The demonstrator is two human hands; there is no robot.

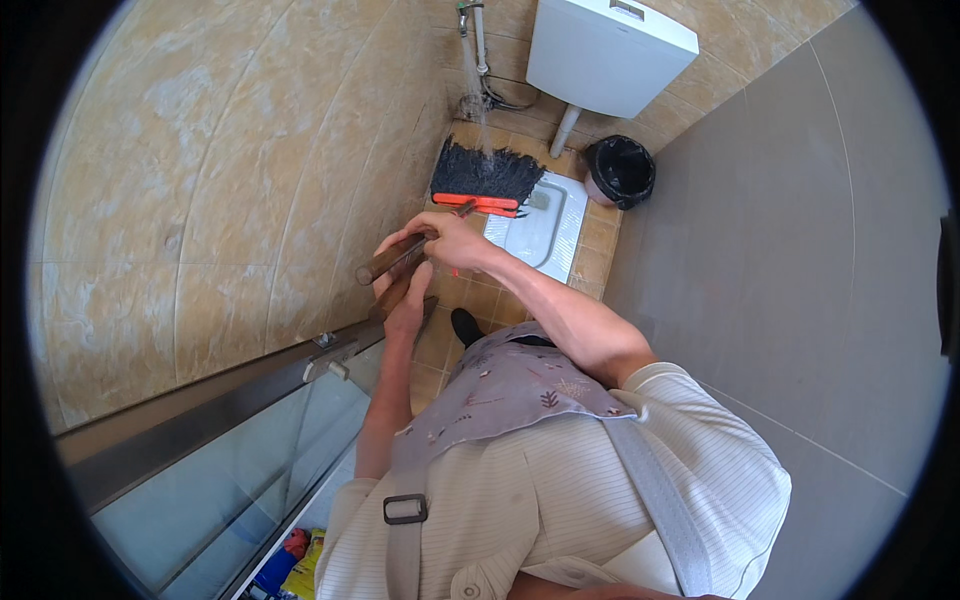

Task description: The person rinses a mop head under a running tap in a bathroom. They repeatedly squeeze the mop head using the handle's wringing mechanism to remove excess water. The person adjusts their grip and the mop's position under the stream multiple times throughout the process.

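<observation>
A broom with dark bristles [490, 172] and an orange-red head [475, 203] lies tilted away from me, bristles toward the far wall. Water from a tap [467, 8] streams down onto the bristles. My right hand [458, 240] closes round a brown handle [380, 268] that leads toward the broom head. My left hand [404, 305] wraps round the brown handles just below, its thumb up. A second brown handle end [390, 298] shows beside the first; what it belongs to is mostly hidden by my hands.
A white squat toilet pan [574, 235] is set in the tiled floor beside the broom. Above it hangs a white cistern [610, 60]. A bin with a black bag [622, 172] stands to its right. Tiled wall is close on my left, above a glass sliding door [250, 480].
</observation>
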